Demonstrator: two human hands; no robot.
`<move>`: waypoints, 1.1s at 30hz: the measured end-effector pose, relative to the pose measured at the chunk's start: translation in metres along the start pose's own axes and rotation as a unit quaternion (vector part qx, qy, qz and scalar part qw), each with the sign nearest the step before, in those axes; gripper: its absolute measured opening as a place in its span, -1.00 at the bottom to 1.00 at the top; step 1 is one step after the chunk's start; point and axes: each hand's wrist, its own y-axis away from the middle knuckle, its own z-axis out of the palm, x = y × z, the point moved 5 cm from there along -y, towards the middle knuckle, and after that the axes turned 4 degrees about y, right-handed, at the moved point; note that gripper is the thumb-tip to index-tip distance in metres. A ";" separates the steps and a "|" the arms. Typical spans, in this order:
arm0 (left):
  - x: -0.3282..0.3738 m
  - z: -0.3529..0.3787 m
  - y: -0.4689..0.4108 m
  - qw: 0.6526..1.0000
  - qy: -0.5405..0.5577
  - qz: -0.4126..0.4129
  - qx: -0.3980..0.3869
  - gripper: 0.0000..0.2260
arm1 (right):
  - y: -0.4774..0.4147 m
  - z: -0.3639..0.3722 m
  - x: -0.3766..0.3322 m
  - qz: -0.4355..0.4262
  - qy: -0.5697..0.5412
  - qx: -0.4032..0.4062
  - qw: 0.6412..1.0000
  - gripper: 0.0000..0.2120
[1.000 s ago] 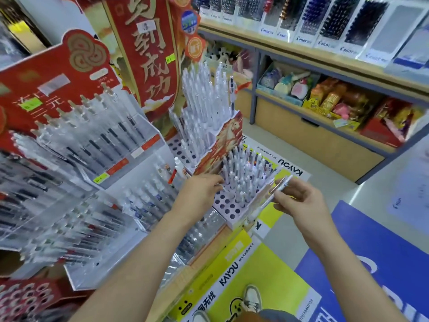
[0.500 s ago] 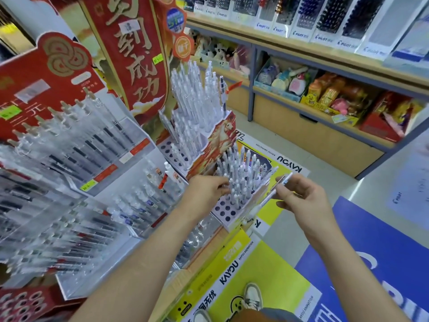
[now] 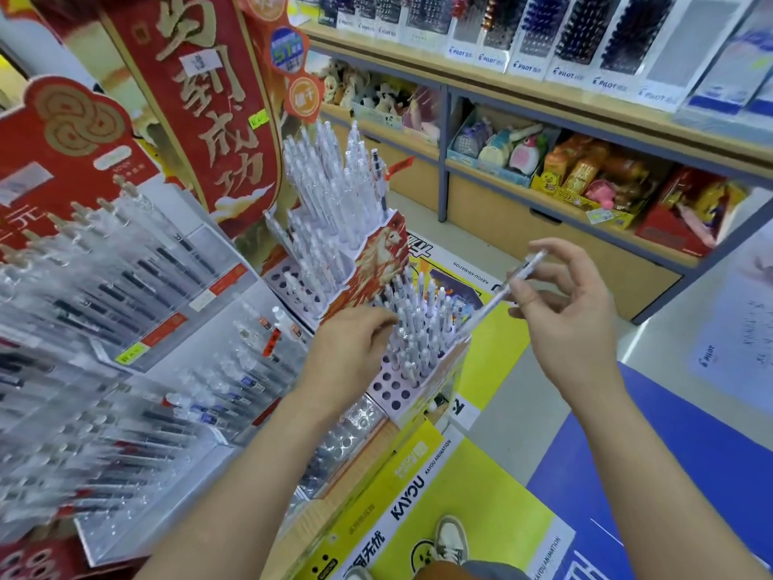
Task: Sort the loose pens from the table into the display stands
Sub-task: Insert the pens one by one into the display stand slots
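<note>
Right hand (image 3: 573, 311), right of centre frame: pinches one loose pen (image 3: 491, 305) between thumb and forefinger, remaining fingers loosely curled below, holding nothing else. Pen: slim, pale-barrelled; long axis on a diagonal, upper end toward upper right of frame by the forefinger, lower end pointing down-left at the right edge of the lower display stand (image 3: 389, 389). Lower end at or just above the stand's rim; contact not resolvable. Writing tip versus cap end: cannot tell, barrel blurred. Lower display stand: pale perforated top, centre frame, rear rows filled with upright white pens (image 3: 418, 332), front rows showing open holes. Left hand (image 3: 349, 353), centre frame, back toward camera: fingers curled down among the tops of those white pens, touching them; cannot tell whether gripping one. Upper tiered stand (image 3: 378, 261), horse print on its red front, just behind and up-left of the lower one, packed with clear pens (image 3: 334, 190) standing upright and slightly fanned. Red banner (image 3: 196, 102) with gold characters, upper left. Clear trays (image 3: 209, 244) of dark-inked pens, left half of frame, pens lying sloped with ends toward upper left, heavily blurred. Wooden shelving (image 3: 543, 92) across upper right, carrying Pilot-labelled pen racks (image 3: 585, 31) on top and toys (image 3: 523, 152) below. Yellow floor graphic (image 3: 443, 487) at bottom centre, one shoe (image 3: 449, 542) on it.
</note>
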 end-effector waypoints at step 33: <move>0.031 0.044 -0.021 0.993 0.094 -0.041 -0.055 -0.80 | 0.010 0.054 0.069 -0.001 0.266 -0.160 0.951 -0.80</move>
